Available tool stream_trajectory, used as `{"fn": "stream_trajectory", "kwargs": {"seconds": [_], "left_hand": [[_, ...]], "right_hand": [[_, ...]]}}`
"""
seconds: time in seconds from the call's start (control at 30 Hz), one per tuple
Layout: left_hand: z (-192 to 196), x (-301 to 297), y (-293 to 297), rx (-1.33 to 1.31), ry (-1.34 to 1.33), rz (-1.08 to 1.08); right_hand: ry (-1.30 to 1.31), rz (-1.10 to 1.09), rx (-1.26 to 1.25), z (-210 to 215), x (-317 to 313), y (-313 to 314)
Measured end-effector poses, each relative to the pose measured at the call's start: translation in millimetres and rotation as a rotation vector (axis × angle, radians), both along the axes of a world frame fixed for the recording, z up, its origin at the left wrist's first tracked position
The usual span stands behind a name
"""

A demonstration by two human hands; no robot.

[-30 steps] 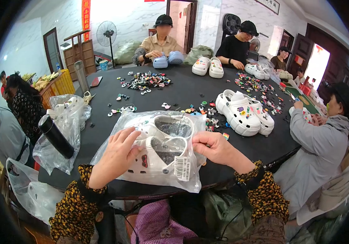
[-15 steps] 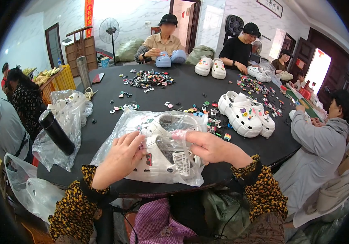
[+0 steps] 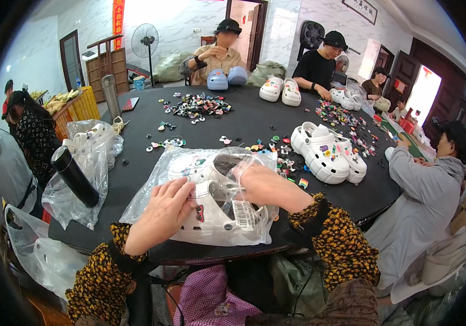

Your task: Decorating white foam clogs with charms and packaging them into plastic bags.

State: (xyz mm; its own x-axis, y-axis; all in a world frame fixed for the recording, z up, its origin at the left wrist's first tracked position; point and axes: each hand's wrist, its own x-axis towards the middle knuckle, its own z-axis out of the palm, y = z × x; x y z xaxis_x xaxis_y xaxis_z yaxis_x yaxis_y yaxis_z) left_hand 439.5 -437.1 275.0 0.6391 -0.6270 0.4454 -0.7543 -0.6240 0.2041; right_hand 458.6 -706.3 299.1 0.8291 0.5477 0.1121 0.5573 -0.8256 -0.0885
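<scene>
A pair of white clogs (image 3: 207, 216) lies inside a clear plastic bag (image 3: 159, 163) at the table's near edge. Charms sit on the clogs, one shaped like red sunglasses (image 3: 200, 213). A barcode label (image 3: 243, 215) shows by the nearer clog's heel. My left hand (image 3: 165, 209) is closed on the bag at the nearer clog's toe, its fingers together over the plastic. Above the clogs' openings, my right hand (image 3: 271, 185) bends downward, closed on the bag's plastic; its fingertips are partly hidden.
Charm piles (image 3: 200, 105) cover parts of the black table (image 3: 135, 130). Decorated white clogs (image 3: 325, 155) stand at right. A black bottle (image 3: 75, 176) and bagged clogs (image 3: 94, 136) are at left. Blue clogs (image 3: 218, 80) stand before a co-worker (image 3: 216, 57) opposite; others sit around.
My right hand has moved left and turned downward over the clogs' openings. My left hand has shifted slightly. The person opposite has let go of the blue clogs and raised their hands.
</scene>
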Motion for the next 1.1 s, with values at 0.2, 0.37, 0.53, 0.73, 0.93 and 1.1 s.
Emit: {"fn": "stream_trajectory", "kwargs": {"seconds": [0.2,0.37,0.53,0.73,0.93,1.1], "left_hand": [[-6,3,0,-0.014,-0.038,-0.028],[-1,2,2,-0.020,-0.002,-0.036],[20,3,12,-0.018,0.021,0.027],[24,49,50,-0.230,-0.295,0.231],[19,63,46,-0.875,0.994,0.110],[23,58,19,-1.072,0.953,0.103]], "right_hand": [[-0.004,-0.003,0.063,-7,2,15],[-0.091,0.031,0.116,-18,4,15],[-0.429,0.109,0.110,-15,-11,5],[-0.735,0.141,0.033,15,-45,-15],[-0.755,0.192,0.136,29,-65,-25],[-0.752,0.221,0.103,31,-71,-30]]}}
